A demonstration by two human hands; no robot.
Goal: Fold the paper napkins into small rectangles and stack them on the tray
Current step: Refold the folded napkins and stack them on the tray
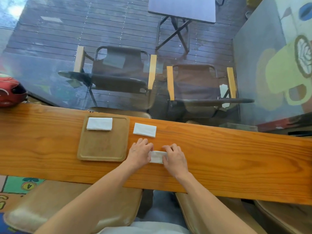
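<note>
Progress looks partial: one folded white paper napkin (99, 123) lies on the square wooden tray (103, 149), another white napkin (144, 130) waits on the orange wooden tabletop (236, 157), while the left hand (139, 152) and right hand (175, 157) press curled fingers (166, 147) onto a third small white napkin (157, 157).

A square wooden tray (103, 149) lies flat on the tabletop, a folded white napkin (99, 123) in its far left corner. Just right of the tray lies a second white napkin (144, 130). Nearer, a third napkin (157, 157), folded small, lies partly covered.
</note>
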